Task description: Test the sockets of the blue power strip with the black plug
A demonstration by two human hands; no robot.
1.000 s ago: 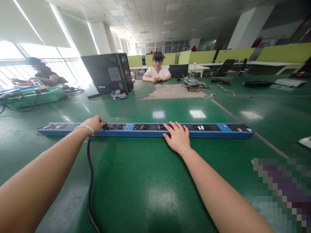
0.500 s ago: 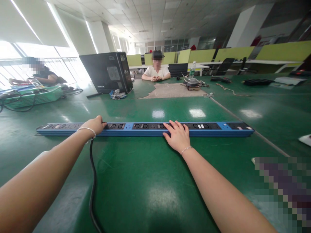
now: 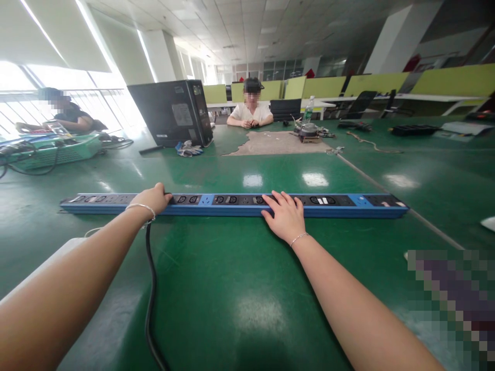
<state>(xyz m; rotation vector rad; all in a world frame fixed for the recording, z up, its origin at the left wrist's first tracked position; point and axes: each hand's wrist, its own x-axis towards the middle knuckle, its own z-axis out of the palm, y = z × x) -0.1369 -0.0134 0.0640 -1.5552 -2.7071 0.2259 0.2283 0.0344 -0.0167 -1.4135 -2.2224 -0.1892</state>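
Observation:
A long blue power strip (image 3: pixel 232 211) with black and blue sockets lies crosswise on the green table (image 3: pixel 216 288). Over its left part, my left hand (image 3: pixel 150 200) has its fingers closed around the end of a black cable (image 3: pixel 151 273), at the sockets; the plug itself is mostly hidden by the hand. The cable hangs from under the wrist and runs toward the near edge. My right hand (image 3: pixel 285 214) rests with spread fingers on the strip, right of its middle, holding nothing.
Behind the strip stand a black computer case (image 3: pixel 166 113) and gloves (image 3: pixel 188 149). A green basket (image 3: pixel 62 152) with cables is at left. Small device parts (image 3: pixel 309 131) and a bottle (image 3: pixel 308 110) lie farther back. Two people sit beyond; a pixelated area covers the lower right.
The view has shifted slightly, and more of a white object shows beside my left forearm. Both hands keep nearly the same places on the strip.

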